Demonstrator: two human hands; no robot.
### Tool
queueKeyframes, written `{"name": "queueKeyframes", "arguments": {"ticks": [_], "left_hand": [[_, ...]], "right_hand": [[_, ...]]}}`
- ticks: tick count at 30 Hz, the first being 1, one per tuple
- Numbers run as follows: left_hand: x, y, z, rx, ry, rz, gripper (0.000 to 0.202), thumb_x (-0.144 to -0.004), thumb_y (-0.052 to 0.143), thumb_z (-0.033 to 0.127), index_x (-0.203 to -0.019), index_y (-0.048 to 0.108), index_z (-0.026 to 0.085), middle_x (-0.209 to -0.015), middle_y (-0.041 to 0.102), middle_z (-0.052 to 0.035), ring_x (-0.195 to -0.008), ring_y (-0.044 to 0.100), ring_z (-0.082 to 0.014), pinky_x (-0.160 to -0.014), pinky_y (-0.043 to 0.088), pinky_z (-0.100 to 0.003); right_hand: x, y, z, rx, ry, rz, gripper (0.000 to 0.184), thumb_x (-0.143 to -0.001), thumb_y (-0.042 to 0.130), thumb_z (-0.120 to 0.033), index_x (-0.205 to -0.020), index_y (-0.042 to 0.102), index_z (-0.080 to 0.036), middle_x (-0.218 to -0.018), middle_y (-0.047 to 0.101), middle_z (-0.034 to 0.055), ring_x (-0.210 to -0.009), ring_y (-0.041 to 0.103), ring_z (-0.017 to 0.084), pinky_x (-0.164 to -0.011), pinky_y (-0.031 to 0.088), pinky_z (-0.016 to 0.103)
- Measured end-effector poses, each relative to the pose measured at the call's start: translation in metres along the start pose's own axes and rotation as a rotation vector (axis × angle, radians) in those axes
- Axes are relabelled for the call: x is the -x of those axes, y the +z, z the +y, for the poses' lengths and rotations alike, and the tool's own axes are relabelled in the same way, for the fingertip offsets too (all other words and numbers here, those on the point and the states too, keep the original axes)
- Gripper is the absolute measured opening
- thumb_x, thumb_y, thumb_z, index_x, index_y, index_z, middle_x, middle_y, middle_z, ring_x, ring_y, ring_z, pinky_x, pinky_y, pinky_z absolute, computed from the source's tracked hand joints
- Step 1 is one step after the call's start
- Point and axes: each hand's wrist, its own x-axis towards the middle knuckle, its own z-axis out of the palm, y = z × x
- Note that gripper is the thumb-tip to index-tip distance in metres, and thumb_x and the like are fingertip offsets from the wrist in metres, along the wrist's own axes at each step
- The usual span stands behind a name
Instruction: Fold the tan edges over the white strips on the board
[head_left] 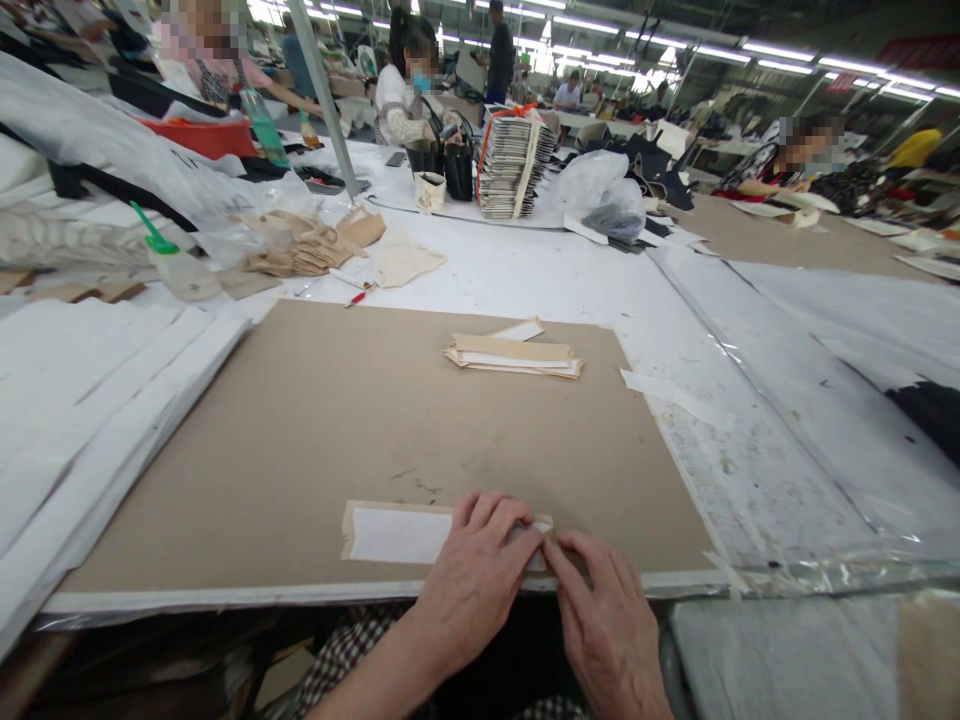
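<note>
A tan strip with a white backing piece on top [401, 534] lies along the near edge of the brown board [300, 430]. My left hand [484, 565] presses down on its right part with bent fingers, thumb and index close together at the right end. Beside it my right hand [607, 610] pinches that same end, fingertips touching the left thumb. The fingers hide most of the strip's right end. Farther up the board, a small pile of similar tan and white strips [514, 352] lies loosely stacked.
White sheets [112, 400] are stacked at left. Beyond the board lie a red pen [359, 297], tan scraps [315, 245], a bottle with a green spout [176, 262], a tied stack of pieces [514, 165] and a plastic bag [604, 195]. Other people sit at tables farther back.
</note>
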Motion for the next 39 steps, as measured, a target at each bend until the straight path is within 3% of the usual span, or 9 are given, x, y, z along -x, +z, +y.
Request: {"name": "queueKeyframes", "arguments": {"ticks": [6,26,34,39], "left_hand": [[0.000,0.000,0.000,0.011,0.004,0.004,0.022,-0.096,0.048,0.017,-0.114,0.059,0.025,-0.113,0.056,-0.0038,-0.108,0.045,-0.0225,-0.101,0.032,-0.044],[0.001,0.002,-0.001,0.017,0.005,0.007,0.021,-0.096,0.049,0.016,-0.113,0.058,0.024,-0.114,0.056,-0.0034,-0.110,0.044,-0.0230,-0.104,0.029,-0.044],[0.001,0.001,-0.001,0.015,-0.004,-0.009,0.021,-0.096,0.048,0.017,-0.114,0.057,0.025,-0.115,0.056,-0.0036,-0.109,0.044,-0.0232,-0.104,0.029,-0.045],[0.000,0.001,-0.001,0.018,0.000,-0.008,0.020,-0.096,0.049,0.017,-0.112,0.058,0.024,-0.113,0.056,-0.0038,-0.109,0.044,-0.0229,-0.104,0.030,-0.045]], "right_hand": [[0.001,0.004,0.007,-0.165,0.131,0.061,0.031,-0.094,0.044,-0.010,-0.120,0.058,-0.021,-0.113,0.058,0.0090,-0.104,0.056,0.020,-0.087,0.049,0.035],[-0.009,-0.002,0.004,0.076,-0.041,-0.038,0.034,-0.094,0.038,-0.008,-0.119,0.059,-0.017,-0.106,0.063,0.0102,-0.097,0.056,0.024,-0.085,0.044,0.040],[-0.008,0.001,0.012,-0.123,0.062,0.024,0.032,-0.094,0.042,-0.008,-0.120,0.058,-0.019,-0.108,0.062,0.0090,-0.098,0.058,0.020,-0.084,0.047,0.034],[-0.008,0.004,0.011,-0.110,0.062,0.006,0.033,-0.094,0.042,-0.008,-0.121,0.057,-0.019,-0.107,0.061,0.0086,-0.097,0.057,0.021,-0.084,0.047,0.036]]}}
